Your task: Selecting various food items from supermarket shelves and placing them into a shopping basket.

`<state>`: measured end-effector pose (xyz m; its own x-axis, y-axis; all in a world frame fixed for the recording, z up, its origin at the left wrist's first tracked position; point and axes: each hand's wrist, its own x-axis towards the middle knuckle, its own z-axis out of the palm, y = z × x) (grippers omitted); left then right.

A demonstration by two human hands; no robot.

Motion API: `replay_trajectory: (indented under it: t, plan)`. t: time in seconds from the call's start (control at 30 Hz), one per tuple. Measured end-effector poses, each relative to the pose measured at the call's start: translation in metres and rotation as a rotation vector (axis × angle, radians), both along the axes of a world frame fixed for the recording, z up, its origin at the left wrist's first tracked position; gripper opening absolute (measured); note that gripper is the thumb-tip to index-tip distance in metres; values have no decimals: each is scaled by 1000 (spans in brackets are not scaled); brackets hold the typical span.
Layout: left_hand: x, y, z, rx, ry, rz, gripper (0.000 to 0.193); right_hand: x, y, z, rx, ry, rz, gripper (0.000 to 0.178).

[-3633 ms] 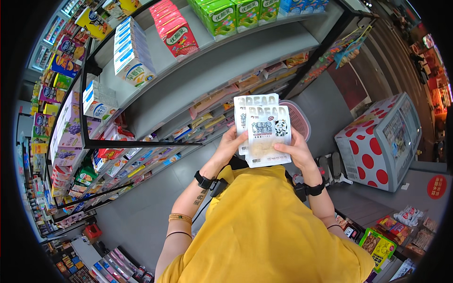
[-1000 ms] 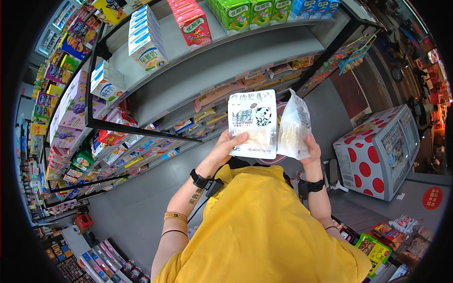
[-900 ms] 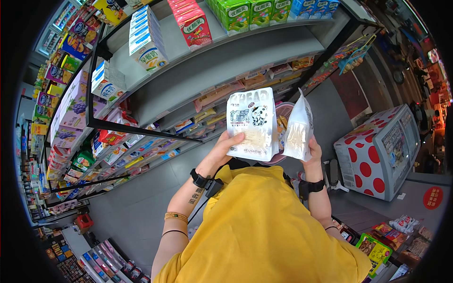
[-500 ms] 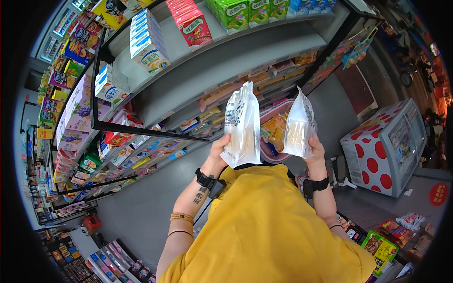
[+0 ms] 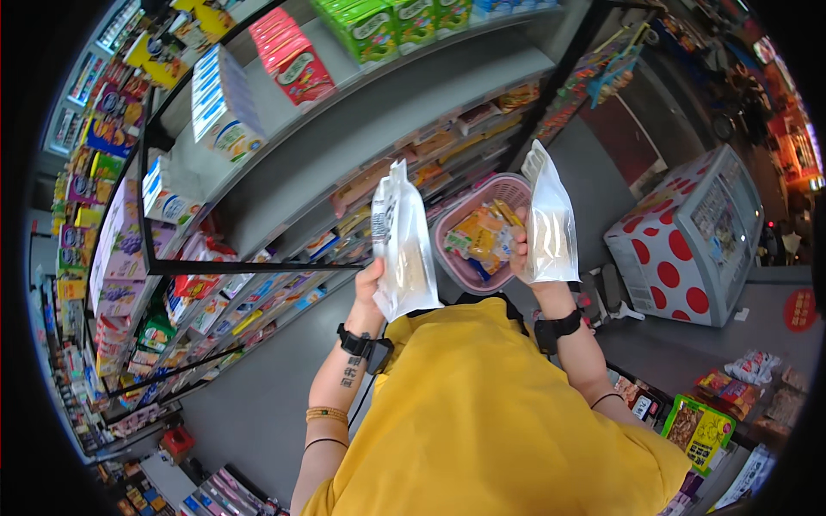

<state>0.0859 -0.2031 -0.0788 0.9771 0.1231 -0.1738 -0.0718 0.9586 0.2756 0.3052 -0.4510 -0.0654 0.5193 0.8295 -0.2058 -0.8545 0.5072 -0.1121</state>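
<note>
Each of my hands grips a white, partly see-through food pouch and holds it upright in front of my body. My left hand [image 5: 370, 288] is closed on the lower left edge of one pouch [image 5: 406, 249], whose dark print faces left. My right hand [image 5: 527, 258] wraps round the other pouch [image 5: 553, 228] from its left, fingers showing along that edge and the palm hidden behind it. Between and beyond the two pouches, lower down, is a pink plastic basket [image 5: 445, 219] holding several yellow and orange packets [image 5: 483, 236].
A grey shelf [image 5: 413, 95] with drink cartons curves across the top; its black frame [image 5: 249, 268] juts out at left. Lower shelves carry packaged snacks. A white chest freezer [image 5: 650, 258] with red dots stands at right. Bagged goods [image 5: 697, 430] lie at lower right.
Both pouches have turned, the right one now showing its plain side and my fingers. My hands have shifted a little left, and more of the pink basket shows between them.
</note>
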Motion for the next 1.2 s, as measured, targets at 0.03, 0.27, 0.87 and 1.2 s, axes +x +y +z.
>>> replay_trajectory:
  t: [0.03,0.27,0.87,1.2]
  plan:
    - [-2,0,-1,-4,14,-7,57,0,5,16,126,-9,86,53]
    - [1,-1,1,26,93,-42,68,-14,15,62,-24,-127,70,41]
    - [38,-18,28,517,289,-143,60,-13,2,16,97,-194,66,73]
    - [61,-23,3,721,238,-304,48,-29,-11,46,-231,-539,27,71]
